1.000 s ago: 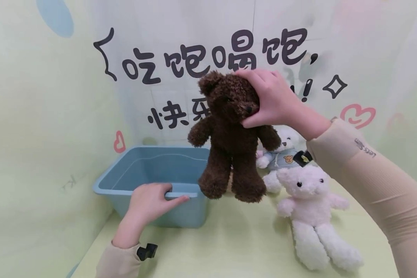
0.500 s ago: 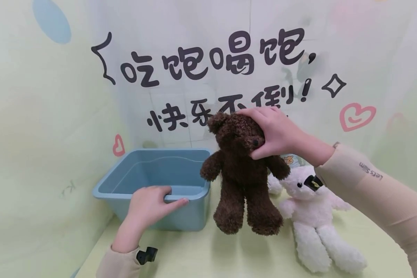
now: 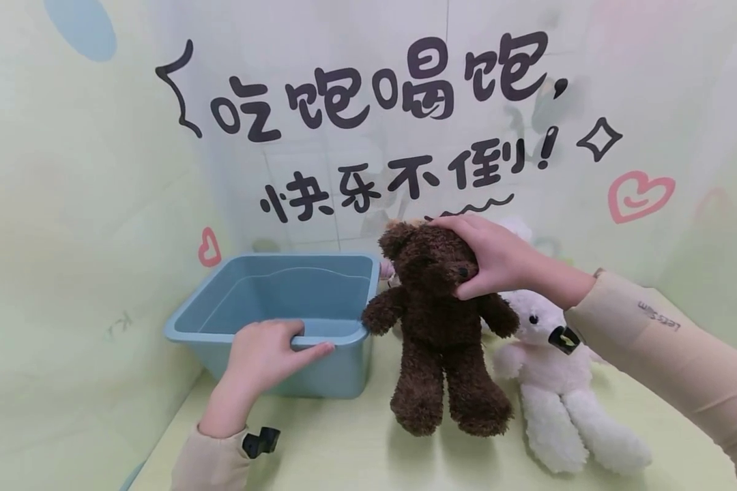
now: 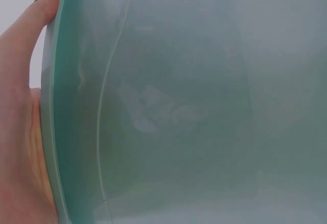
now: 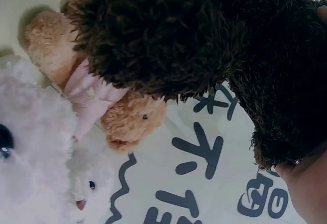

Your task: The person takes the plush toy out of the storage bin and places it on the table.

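My right hand (image 3: 497, 256) grips a dark brown teddy bear (image 3: 439, 324) by the side of its head, thumb near its muzzle. The bear hangs upright, facing me, its feet low over the pale yellow-green table and shadows beneath them. Its left-side paw overlaps the corner of a blue plastic tub (image 3: 282, 283). My left hand (image 3: 258, 361) holds the tub's front rim, fingers hooked inside and thumb along the outside. In the left wrist view the tub's inner wall (image 4: 179, 106) fills most of the picture. Nothing shows inside the tub.
A white plush bear (image 3: 555, 382) sits to the right of the brown one, partly behind my forearm. Behind them, the right wrist view shows a tan bear (image 5: 133, 121) in pink clothing and another white bear (image 5: 89, 183). A lettered wall sheet (image 3: 319, 157) stands behind.
My right hand has lowered the brown teddy bear and carried it slightly right, away from the tub and nearer the table. My left hand has stayed on the rim.
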### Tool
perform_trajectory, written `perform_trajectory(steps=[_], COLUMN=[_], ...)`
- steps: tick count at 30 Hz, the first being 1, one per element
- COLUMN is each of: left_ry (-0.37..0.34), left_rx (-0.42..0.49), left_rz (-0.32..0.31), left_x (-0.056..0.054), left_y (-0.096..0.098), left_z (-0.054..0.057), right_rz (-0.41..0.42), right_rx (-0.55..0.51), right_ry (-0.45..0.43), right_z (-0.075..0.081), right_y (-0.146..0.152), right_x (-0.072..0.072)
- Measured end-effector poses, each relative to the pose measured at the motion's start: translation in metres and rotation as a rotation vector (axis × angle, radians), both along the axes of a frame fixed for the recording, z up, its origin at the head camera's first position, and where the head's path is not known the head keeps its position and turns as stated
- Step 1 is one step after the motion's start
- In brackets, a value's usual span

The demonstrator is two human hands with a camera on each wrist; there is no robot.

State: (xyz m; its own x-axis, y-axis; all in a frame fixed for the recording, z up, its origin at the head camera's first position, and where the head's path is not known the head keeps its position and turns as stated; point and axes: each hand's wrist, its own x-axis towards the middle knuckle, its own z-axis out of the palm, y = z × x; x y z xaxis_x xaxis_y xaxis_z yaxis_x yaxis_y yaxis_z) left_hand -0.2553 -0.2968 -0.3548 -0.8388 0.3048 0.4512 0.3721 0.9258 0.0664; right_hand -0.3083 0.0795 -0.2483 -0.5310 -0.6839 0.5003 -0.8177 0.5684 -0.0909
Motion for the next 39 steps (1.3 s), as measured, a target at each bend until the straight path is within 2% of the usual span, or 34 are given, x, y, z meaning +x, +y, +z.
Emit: perform_trajectory(steps=[7, 18, 26, 32, 39], left_ry=[-0.004, 0.008, 0.012, 0.023, 0.014], left_rx=[0.008, 0.009, 0.010, 0.008, -0.004], left_rz=[0.016, 0.072, 0.049, 0.039, 0.046], left_x=[0.000, -0.005, -0.005, -0.005, -0.005], left_y=[-0.001, -0.007, -0.004, -0.001, -0.001], left_z=[0.003, -0.001, -0.001, -0.001, -0.002], right_rz=[0.058, 0.019, -0.027, -0.059, 0.009], right_rx=[0.013, 0.115, 0.167, 0.153, 0.133], right_ry=[0.005, 0.006, -0.054, -0.148, -0.230], right_z=[-0.003, -0.026, -0.043, -0.057, -0.076], right_y=[0.002, -0.012, -0.017, -0.014, -0.014], right_x=[-0.007, -0.018, -0.024, -0.028, -0.034])
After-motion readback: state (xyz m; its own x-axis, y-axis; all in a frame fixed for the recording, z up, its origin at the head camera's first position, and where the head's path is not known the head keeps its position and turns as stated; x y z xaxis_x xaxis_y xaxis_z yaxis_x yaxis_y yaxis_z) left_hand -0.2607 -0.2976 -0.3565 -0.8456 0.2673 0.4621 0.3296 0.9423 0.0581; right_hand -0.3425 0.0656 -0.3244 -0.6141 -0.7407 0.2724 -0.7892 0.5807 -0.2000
